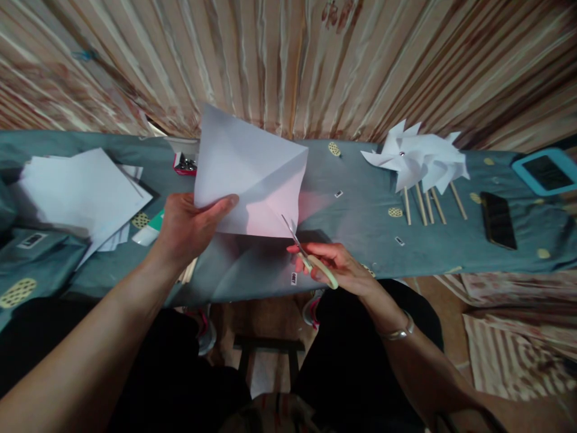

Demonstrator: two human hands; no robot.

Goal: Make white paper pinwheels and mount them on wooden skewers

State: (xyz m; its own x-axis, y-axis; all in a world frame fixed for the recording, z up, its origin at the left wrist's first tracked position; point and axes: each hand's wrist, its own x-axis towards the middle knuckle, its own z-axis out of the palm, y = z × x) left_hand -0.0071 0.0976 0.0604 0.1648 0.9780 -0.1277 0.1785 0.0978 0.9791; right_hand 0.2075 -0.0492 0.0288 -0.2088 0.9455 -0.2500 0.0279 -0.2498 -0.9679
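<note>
My left hand grips a white sheet of paper by its lower left edge, thumb on top, holding it up above the cloth. A diagonal crease crosses the sheet. In my right hand is a pair of scissors with pale yellow-green handles. The blades overlap the sheet's lower right corner; whether they have cut into it I cannot tell. Behind my left hand, a small red box of shiny metal bits is partly covered by the sheet.
A stack of white paper lies at the left. Several paper pinwheels on wooden sticks lie at the right, near a black phone and a blue-framed device. A pleated curtain hangs behind the cloth-covered table.
</note>
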